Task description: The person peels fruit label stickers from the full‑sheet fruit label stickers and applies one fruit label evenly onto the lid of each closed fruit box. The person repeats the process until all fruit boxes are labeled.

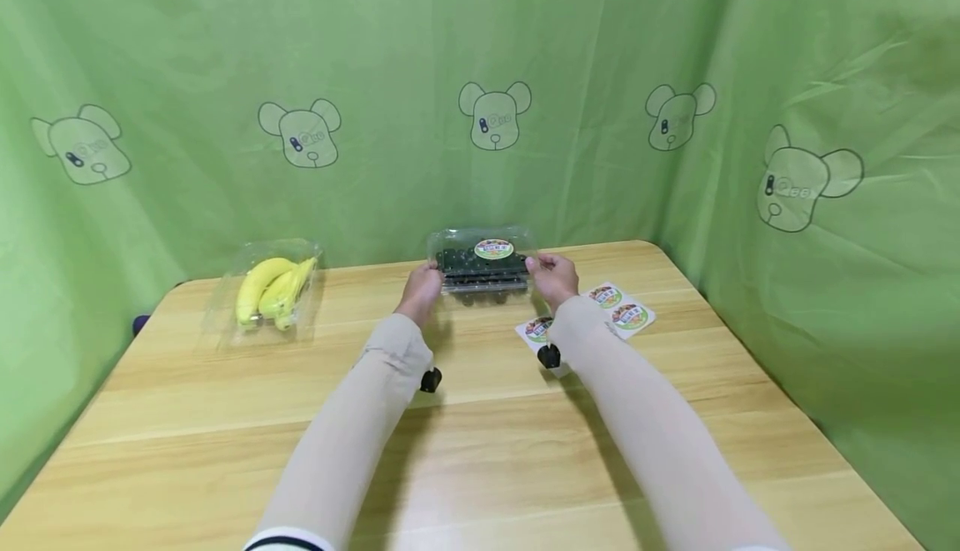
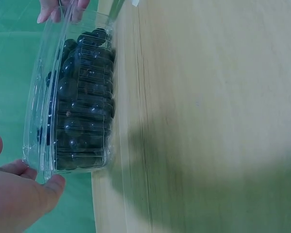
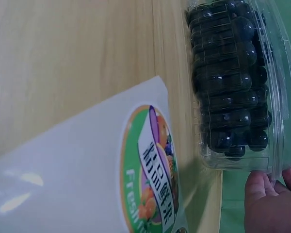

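A clear plastic clamshell box [image 1: 467, 286] of round dark grapes [image 3: 233, 87] is at the far edge of the table, its lid down. An oval fruit sticker [image 1: 493, 249] is on the lid. My left hand [image 1: 422, 288] pinches the box's rim at the left end, thumb and fingers on either side in the left wrist view. At the opposite end, my right hand [image 1: 557, 280] pinches the rim too. Whether the base touches the table is hard to tell.
A white sheet of oval stickers [image 1: 633, 318] lies under and beside the right forearm. On the left, a clear box [image 1: 303, 326] holds yellow bananas [image 1: 258, 284]. Green curtain [image 1: 390, 159] hangs close behind the wooden table [image 1: 480, 426] and along its sides.
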`<state>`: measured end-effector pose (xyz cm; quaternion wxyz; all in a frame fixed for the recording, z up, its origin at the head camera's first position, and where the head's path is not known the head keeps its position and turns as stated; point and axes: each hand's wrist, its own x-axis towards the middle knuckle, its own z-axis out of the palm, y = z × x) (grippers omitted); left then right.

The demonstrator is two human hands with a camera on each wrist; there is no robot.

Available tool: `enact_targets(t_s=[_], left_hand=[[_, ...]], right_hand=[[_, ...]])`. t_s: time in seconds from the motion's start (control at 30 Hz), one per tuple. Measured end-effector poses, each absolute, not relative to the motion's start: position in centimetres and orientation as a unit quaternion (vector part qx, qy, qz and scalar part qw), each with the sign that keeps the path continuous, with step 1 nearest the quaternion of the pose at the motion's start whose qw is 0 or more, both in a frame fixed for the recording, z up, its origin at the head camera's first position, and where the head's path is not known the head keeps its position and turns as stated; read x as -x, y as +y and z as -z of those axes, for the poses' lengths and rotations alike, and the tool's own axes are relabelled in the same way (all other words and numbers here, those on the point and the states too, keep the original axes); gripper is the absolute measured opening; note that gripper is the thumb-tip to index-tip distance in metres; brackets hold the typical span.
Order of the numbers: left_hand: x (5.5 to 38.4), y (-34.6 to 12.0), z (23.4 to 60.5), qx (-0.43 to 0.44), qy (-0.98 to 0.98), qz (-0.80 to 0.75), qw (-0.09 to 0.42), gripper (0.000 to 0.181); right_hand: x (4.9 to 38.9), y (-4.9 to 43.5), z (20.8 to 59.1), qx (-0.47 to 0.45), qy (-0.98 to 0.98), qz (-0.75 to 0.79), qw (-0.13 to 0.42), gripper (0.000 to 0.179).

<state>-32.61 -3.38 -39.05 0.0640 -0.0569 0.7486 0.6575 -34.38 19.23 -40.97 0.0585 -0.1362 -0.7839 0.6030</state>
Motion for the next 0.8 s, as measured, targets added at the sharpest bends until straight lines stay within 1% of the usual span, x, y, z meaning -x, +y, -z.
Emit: enact_targets(t_s=[0.33, 0.63, 0.8], left_hand=[[32.99, -3.57, 39.23, 0.024, 0.76, -0.643, 0.091, 0.061], [32.93, -3.48, 39.08, 0.031, 0.761, -0.641, 0.095, 0.062], [32.87, -3.49, 39.06, 0.031, 0.761, -0.641, 0.092, 0.062]], right_hand=[[34.44, 19.39, 40.68, 0.147, -0.802, -0.576, 0.065, 0.046], [34.77, 19.34, 40.7, 0.148, -0.809, -0.567, 0.05, 0.047], [34.52, 19.24, 40.62, 0.143, -0.804, -0.574, 0.053, 0.047]])
